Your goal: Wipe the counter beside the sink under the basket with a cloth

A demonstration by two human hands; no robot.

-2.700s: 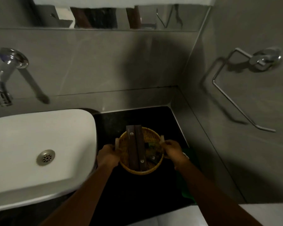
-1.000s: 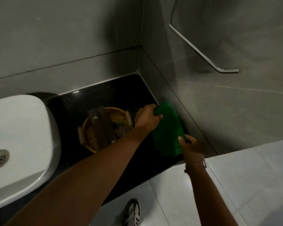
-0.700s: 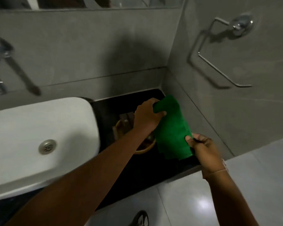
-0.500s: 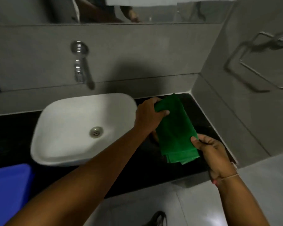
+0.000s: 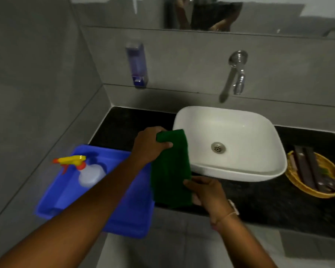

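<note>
A folded green cloth (image 5: pixel 170 171) hangs in the air between my hands, left of the white sink (image 5: pixel 240 132). My left hand (image 5: pixel 149 144) pinches its top edge. My right hand (image 5: pixel 205 190) grips its lower right corner. The woven basket (image 5: pixel 292 176) with dark sticks in it sits on the black counter (image 5: pixel 259 200) at the far right, beyond the sink and well apart from both hands.
A blue plastic tub (image 5: pixel 128 215) holding a spray bottle (image 5: pixel 87 171) with a yellow trigger stands on the counter's left end. A tap (image 5: pixel 238 74) and a soap dispenser (image 5: pixel 136 64) are fixed to the grey back wall, below a mirror.
Both hands let go of the basket, picked up the green cloth by the right wall and carried it left past the sink. The view swung left, so the tub now shows.
</note>
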